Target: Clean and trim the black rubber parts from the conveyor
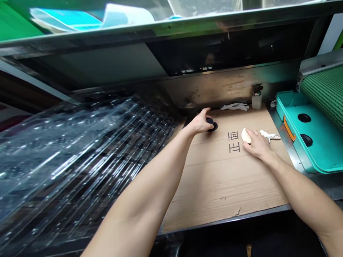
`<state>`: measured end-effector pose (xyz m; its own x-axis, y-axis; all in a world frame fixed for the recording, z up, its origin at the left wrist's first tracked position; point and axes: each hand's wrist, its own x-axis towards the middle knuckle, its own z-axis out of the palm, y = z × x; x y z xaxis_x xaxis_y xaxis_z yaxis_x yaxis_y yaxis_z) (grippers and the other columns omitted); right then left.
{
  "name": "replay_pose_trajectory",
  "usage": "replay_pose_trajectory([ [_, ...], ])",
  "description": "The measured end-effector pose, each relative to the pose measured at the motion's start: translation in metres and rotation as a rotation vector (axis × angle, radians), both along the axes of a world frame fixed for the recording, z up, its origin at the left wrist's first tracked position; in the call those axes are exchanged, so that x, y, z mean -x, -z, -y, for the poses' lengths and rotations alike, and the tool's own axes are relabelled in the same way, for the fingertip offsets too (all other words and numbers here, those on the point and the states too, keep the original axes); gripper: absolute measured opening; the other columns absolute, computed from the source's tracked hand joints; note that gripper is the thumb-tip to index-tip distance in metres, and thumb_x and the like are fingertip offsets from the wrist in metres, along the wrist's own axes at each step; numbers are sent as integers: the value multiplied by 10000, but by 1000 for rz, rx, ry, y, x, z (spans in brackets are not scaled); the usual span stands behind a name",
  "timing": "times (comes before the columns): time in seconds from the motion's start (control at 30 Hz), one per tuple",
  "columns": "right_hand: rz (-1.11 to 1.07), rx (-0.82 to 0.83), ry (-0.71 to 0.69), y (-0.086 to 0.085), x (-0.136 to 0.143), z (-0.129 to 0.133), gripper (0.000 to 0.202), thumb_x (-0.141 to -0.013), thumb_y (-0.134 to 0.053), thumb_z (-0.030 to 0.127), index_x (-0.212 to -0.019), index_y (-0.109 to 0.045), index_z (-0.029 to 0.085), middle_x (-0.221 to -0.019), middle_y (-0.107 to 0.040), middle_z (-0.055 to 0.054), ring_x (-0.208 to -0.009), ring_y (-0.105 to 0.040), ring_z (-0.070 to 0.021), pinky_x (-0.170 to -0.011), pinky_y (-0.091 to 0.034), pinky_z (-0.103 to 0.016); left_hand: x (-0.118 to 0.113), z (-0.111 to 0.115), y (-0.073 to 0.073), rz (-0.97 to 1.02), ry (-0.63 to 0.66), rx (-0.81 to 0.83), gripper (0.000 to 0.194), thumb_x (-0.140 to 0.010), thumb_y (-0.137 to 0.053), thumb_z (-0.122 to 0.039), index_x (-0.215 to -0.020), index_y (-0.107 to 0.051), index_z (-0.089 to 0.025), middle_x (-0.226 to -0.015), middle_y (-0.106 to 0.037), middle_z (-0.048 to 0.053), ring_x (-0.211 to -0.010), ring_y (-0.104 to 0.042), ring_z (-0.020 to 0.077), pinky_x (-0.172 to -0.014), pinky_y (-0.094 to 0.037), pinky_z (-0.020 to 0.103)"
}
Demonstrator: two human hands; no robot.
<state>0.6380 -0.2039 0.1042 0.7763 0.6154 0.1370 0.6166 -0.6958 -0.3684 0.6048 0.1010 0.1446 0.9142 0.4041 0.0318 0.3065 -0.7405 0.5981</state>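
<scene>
My left hand (201, 122) reaches to the far left part of a cardboard sheet (211, 192), its fingers closed on a black round piece (213, 126); part of that piece is hidden behind the fingers. Over the right half of the sheet, my right hand (257, 142) grips a cream-coloured rounded pad (245, 136), which looks like a sponge. Dark printed characters (234, 141) lie just left of the pad. Close behind my right hand is a crumpled white cloth or glove (269, 135).
Stacked clear plastic trays (88, 153) fill the left side. To the right stands a teal bin (327, 150) with black round pieces (304, 117), beside a green conveyor belt (327, 89). A small bottle (257, 100) and white gloves (235, 106) lie along the back metal wall (225, 84).
</scene>
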Motion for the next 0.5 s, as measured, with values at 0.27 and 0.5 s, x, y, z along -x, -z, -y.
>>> replay_pose_trajectory([
  [0.27, -10, 12, 14, -1, 1, 0, 635, -909, -499, 408, -1529, -469, 272, -1298, -655, -105, -1126, -644, -317, -897, -508, -431, -5, -2, 12, -127, 3, -64, 972, -655, -803, -223, -1549, -429, -159, -1411, -635, 160, -1209, -659, 295, -1027, -484, 329],
  [0.5, -18, 7, 23, 0, 1, 0, 635, -905, -500, 410, -1523, -474, 265, -1302, -649, -111, -1140, -637, -318, -902, -501, -434, -14, -8, 29, -109, 61, -180, 819, -756, -752, -312, -1506, -469, -145, -1395, -656, 149, -1280, -619, 309, -1109, -442, 373],
])
